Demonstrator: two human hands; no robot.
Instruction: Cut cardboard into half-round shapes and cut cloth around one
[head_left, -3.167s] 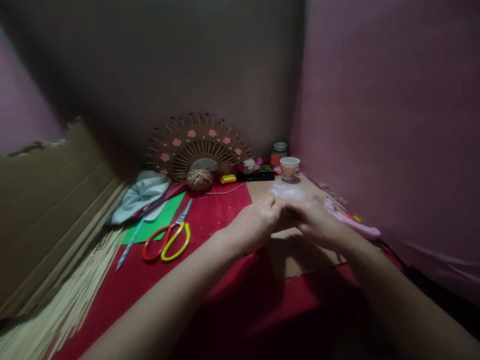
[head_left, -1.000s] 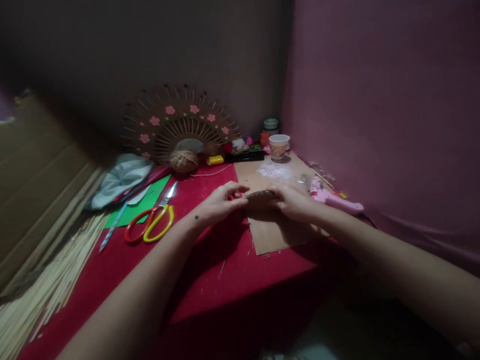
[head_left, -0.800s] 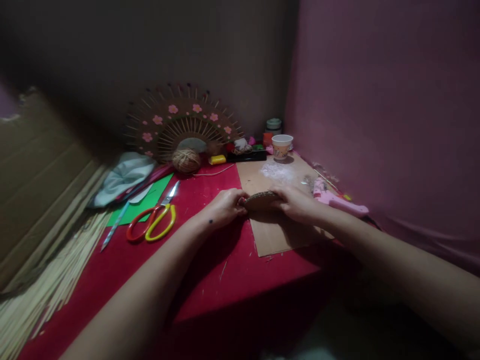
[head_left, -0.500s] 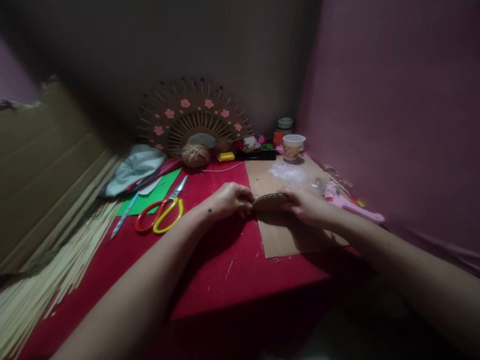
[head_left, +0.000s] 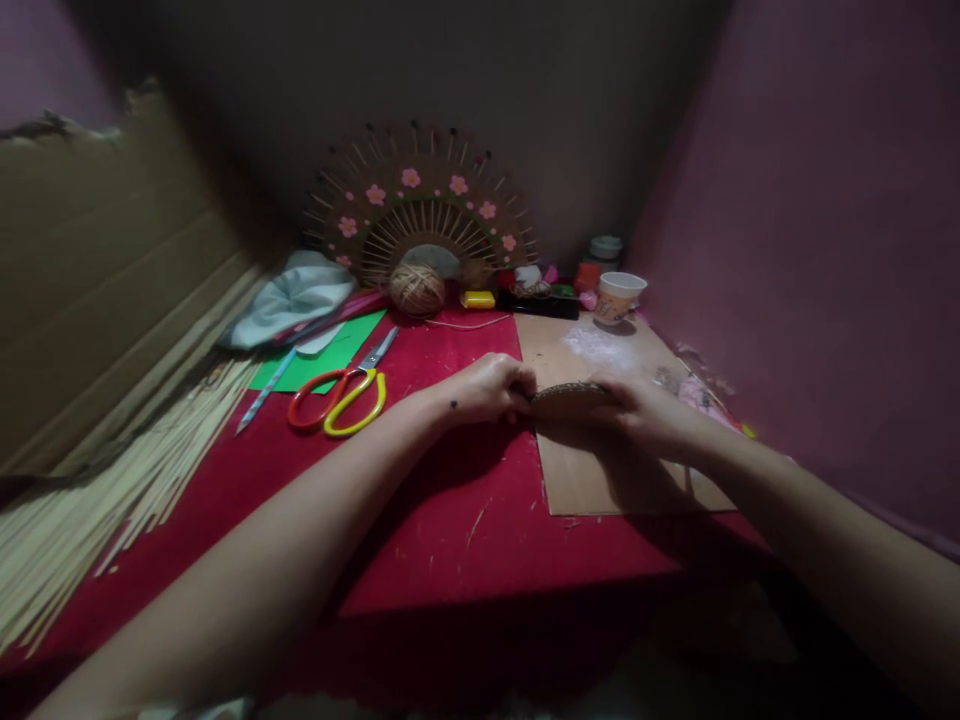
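Note:
Between my hands is a curved piece of corrugated cardboard [head_left: 571,402], its fluted edge facing up. My left hand [head_left: 499,388] pinches its left end, fingers closed. Around its right end my right hand [head_left: 637,402] is closed, with the thumb along the top edge. The piece is held above a flat cardboard sheet [head_left: 581,475] on the red cloth. Scissors [head_left: 349,392] with one red and one yellow handle lie left of my left hand, blades pointing away from me.
Thin wooden sticks [head_left: 142,480], a pencil [head_left: 266,390] and green paper [head_left: 356,345] lie at left. Behind are a decorated fan [head_left: 435,195], a twine ball [head_left: 417,290] and a yellow packet [head_left: 478,299]. A paper cup [head_left: 619,297] and a pink glue gun [head_left: 701,395] are at right.
The view has shifted, so the tabletop things appear farther right. Both hands keep hold of the cardboard piece, and my right forearm now covers much of the pink glue gun.

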